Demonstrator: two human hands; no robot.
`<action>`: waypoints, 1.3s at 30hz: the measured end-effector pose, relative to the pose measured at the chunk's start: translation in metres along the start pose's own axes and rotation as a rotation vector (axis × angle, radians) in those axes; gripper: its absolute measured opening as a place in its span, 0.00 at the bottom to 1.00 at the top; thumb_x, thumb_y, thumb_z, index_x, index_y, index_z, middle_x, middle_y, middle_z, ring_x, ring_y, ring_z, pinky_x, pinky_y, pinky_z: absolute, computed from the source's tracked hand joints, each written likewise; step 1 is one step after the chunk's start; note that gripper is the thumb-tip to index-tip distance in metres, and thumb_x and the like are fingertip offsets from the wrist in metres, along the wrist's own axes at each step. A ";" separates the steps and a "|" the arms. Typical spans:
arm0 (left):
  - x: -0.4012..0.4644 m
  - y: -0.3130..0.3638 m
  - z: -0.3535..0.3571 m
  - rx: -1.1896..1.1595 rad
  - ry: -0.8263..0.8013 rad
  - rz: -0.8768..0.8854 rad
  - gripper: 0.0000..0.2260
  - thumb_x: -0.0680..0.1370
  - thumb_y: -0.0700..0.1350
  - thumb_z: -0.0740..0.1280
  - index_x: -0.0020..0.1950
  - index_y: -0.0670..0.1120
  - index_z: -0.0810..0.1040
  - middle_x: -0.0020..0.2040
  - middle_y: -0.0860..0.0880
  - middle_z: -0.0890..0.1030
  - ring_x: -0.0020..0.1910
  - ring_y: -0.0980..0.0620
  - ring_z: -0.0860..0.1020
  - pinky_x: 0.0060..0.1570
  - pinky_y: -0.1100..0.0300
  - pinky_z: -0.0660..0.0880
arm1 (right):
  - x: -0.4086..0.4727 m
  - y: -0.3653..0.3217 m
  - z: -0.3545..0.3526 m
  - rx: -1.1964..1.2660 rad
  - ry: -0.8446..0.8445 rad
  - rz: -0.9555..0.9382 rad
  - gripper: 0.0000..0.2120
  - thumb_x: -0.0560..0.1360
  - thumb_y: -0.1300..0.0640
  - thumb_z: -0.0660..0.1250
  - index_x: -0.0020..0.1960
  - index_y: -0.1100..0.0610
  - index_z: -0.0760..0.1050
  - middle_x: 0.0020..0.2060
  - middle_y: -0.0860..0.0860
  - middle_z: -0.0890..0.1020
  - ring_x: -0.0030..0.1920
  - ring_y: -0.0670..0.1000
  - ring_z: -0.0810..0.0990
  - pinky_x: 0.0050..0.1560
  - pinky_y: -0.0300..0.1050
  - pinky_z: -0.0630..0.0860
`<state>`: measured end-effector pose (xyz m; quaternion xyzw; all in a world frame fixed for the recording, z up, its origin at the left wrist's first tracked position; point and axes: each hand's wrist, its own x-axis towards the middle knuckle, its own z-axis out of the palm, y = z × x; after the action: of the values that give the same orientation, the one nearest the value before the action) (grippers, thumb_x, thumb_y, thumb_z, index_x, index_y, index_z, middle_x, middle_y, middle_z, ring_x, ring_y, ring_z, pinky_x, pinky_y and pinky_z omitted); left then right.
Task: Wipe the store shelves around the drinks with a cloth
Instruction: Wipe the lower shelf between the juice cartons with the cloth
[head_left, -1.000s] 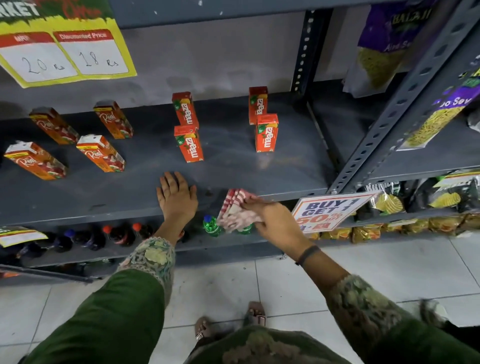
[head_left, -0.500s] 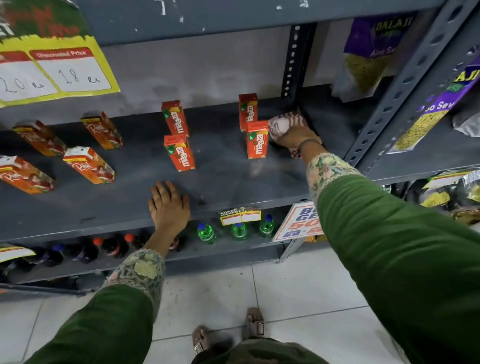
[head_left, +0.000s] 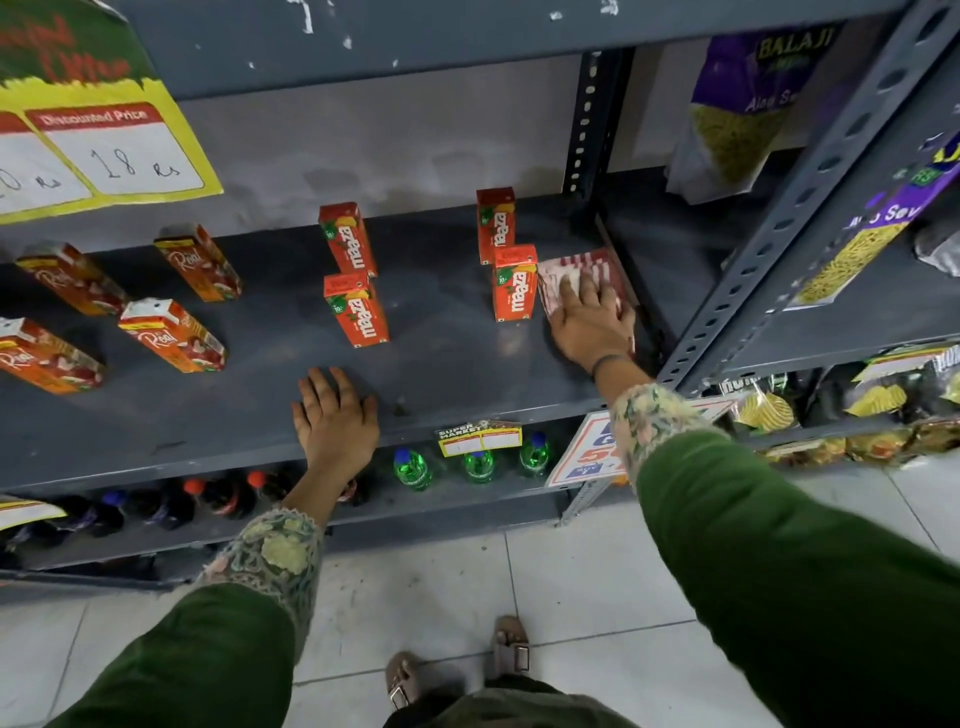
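Note:
A grey metal shelf (head_left: 447, 364) holds several upright red Maaza juice cartons (head_left: 514, 283) in the middle and several Real juice cartons (head_left: 174, 335) at the left. My right hand (head_left: 589, 325) presses a red-and-white striped cloth (head_left: 589, 265) flat on the shelf at its right end, just right of the front right Maaza carton and beside the shelf post. My left hand (head_left: 335, 418) lies flat with fingers spread on the shelf's front edge, holding nothing.
A slotted upright post (head_left: 779, 228) stands right of the cloth. Snack bags (head_left: 737, 114) fill the neighbouring rack. Green bottles (head_left: 478, 465) and dark bottles (head_left: 208, 499) stand on the shelf below. A yellow price sign (head_left: 104, 150) hangs at upper left; a price tag (head_left: 478, 439) clips the edge.
My right hand carried the cloth from the shelf's front edge to the back right corner, then drew it forward a little beside the Maaza cartons. My left hand stayed put.

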<state>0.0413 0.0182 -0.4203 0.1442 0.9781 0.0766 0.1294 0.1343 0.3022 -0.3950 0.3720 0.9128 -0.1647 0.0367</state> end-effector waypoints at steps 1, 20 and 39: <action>0.000 0.000 0.000 0.002 -0.003 0.000 0.27 0.81 0.52 0.48 0.77 0.43 0.43 0.78 0.41 0.42 0.77 0.43 0.41 0.75 0.47 0.41 | -0.011 -0.004 0.004 -0.005 0.035 0.055 0.26 0.80 0.48 0.48 0.76 0.51 0.50 0.78 0.52 0.50 0.77 0.58 0.48 0.71 0.66 0.52; -0.003 0.000 -0.002 -0.031 0.011 0.016 0.27 0.81 0.51 0.48 0.76 0.43 0.44 0.78 0.40 0.43 0.77 0.42 0.42 0.75 0.46 0.42 | -0.090 -0.037 0.021 0.295 0.372 -0.129 0.18 0.74 0.57 0.65 0.64 0.55 0.74 0.63 0.58 0.73 0.58 0.63 0.70 0.51 0.54 0.76; -0.005 -0.001 -0.003 -0.031 -0.008 0.027 0.28 0.81 0.52 0.48 0.76 0.42 0.42 0.78 0.40 0.40 0.77 0.43 0.40 0.75 0.47 0.40 | -0.089 -0.054 0.033 0.071 0.112 -0.305 0.16 0.74 0.53 0.64 0.61 0.51 0.75 0.65 0.53 0.73 0.66 0.60 0.67 0.60 0.57 0.74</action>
<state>0.0450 0.0156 -0.4166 0.1556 0.9743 0.0927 0.1343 0.1592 0.1960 -0.3944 0.2386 0.9529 -0.1796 -0.0529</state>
